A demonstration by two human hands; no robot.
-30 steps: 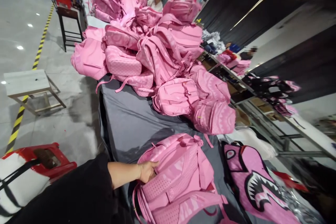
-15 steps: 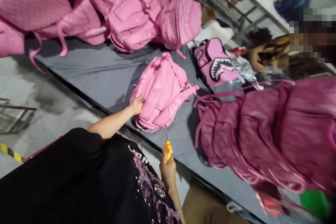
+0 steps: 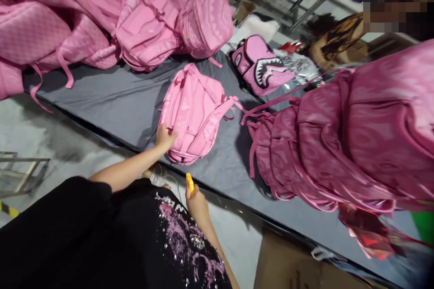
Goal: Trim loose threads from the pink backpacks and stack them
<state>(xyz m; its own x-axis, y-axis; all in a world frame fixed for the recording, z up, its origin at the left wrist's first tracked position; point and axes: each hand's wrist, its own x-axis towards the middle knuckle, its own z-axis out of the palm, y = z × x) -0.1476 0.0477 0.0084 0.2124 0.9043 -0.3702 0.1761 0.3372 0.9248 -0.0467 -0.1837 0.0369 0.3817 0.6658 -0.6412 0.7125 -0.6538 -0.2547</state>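
Note:
A light pink backpack [image 3: 193, 117] lies on the grey-covered table, with its straps and padded panel facing up. At the bag's lower left side, my left hand [image 3: 165, 139] grips it, the thumb over the top and some fingers hidden. My right hand [image 3: 197, 203] is closed around a small yellow-handled tool [image 3: 190, 184]. That hand is beyond the near table edge, just below the backpack and apart from it. The tool's working end is not clear to see.
Pink backpacks [image 3: 145, 27] are heaped at the back left. On the right stands a row of darker pink backpacks [image 3: 322, 144]. A shark-mouth bag [image 3: 262, 65] lies behind, near another person's arm [image 3: 339, 38]. Below the table edge is a cardboard box [image 3: 288, 257].
My right hand has drawn the yellow-handled tool back from the backpack's lower edge. My left hand still holds the bag. The whole view has shifted.

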